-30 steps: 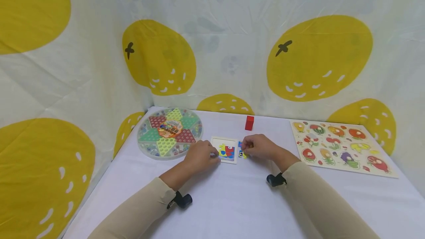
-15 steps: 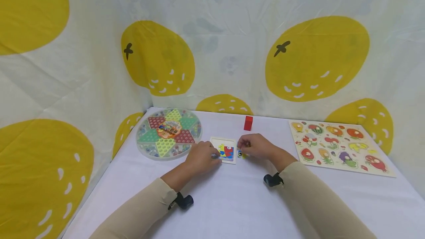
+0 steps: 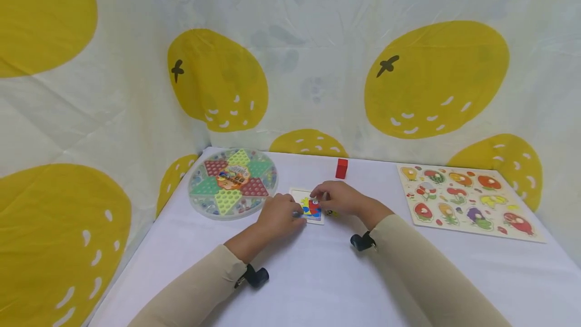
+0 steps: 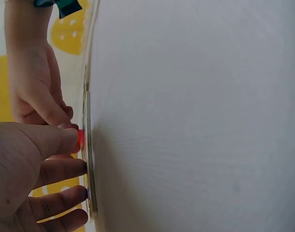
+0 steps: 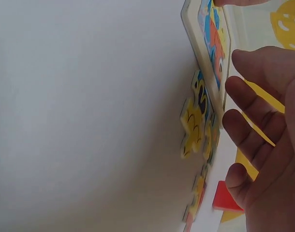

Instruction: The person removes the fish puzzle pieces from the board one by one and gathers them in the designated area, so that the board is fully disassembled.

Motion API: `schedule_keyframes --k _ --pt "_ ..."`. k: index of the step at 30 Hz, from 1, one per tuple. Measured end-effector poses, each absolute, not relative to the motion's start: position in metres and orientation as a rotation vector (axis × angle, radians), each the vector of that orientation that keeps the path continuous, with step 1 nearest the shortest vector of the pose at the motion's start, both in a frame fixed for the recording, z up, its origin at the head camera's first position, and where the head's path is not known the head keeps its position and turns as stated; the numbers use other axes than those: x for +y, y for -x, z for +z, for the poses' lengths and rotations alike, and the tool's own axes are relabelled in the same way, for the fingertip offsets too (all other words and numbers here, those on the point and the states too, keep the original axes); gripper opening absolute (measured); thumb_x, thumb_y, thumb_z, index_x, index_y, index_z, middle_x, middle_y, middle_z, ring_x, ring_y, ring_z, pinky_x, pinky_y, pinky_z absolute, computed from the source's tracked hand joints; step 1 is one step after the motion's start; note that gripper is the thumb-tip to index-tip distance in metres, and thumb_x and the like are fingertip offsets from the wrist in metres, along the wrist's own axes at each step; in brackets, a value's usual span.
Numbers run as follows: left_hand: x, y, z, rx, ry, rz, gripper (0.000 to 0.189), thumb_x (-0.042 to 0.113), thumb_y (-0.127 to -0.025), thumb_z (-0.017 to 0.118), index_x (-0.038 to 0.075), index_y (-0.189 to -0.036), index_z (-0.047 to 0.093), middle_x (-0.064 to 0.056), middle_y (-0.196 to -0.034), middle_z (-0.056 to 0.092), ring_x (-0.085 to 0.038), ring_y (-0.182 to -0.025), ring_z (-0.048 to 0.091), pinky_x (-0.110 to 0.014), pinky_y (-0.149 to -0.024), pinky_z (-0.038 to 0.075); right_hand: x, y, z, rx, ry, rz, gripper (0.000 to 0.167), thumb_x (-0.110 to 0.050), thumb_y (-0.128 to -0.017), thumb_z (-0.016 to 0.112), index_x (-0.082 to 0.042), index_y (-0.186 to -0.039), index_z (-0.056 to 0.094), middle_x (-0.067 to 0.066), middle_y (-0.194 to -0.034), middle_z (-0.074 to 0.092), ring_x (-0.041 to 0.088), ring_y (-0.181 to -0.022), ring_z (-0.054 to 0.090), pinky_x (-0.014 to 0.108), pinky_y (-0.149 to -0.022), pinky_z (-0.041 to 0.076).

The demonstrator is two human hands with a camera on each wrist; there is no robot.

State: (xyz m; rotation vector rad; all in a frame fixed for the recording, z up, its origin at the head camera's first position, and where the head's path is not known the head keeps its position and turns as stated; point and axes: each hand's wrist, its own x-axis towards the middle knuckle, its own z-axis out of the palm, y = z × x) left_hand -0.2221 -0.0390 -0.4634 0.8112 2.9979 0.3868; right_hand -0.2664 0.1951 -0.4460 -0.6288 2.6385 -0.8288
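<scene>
A small framed jigsaw puzzle [image 3: 310, 210] lies at the table's middle, with red, yellow and blue pieces in its tray. My left hand [image 3: 280, 216] rests its fingers on the puzzle's left side; in the left wrist view that hand [image 4: 36, 179] touches the thin board [image 4: 91, 169] from above. My right hand [image 3: 340, 197] hovers at the board's upper right. In the right wrist view, my right hand [image 5: 268, 116] has thumb and index finger apart, with no piece visible between them. Loose jigsaw pieces [image 5: 192, 128], yellow and blue, lie beside the frame, partly hidden in the head view.
A red block [image 3: 342, 168] stands behind the puzzle. A round Chinese checkers board [image 3: 233, 183] is at the left. On the right lies a wooden fruit peg puzzle [image 3: 467, 201]. A fruit-patterned curtain [image 3: 313, 64] hangs behind the white table [image 3: 308, 276].
My right hand has moved left from the loose pieces to above the framed puzzle's right part. My left hand has stayed at the frame's left side, shifting only slightly.
</scene>
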Motion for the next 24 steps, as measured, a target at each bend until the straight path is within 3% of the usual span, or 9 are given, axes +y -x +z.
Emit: schedule_keyframes --k 15,24 --pt "-0.039 0.225 -0.466 2.999 -0.845 0.371 0.022 0.043 -0.093 0.081 0.025 -0.105 0.087 0.005 -0.102 0.07 -0.018 -0.097 0.058 -0.045 -0.086 0.045 0.174 0.275 -0.444 2.637 0.642 -0.644 0.033 -0.02 -0.101 0.076 -0.025 -0.134 0.075 -0.006 -0.116 0.068 0.015 -0.109 0.061 0.036 -0.097 0.055" --pt "-0.039 0.225 -0.462 2.967 -0.803 0.388 0.024 0.043 -0.094 0.081 0.024 -0.106 0.086 0.005 -0.103 0.07 -0.017 -0.098 0.056 -0.044 -0.088 0.044 0.167 0.277 -0.438 2.604 0.649 -0.611 0.032 -0.013 -0.1 0.077 -0.023 -0.13 0.076 -0.004 -0.117 0.067 0.016 -0.107 0.061 0.036 -0.095 0.056"
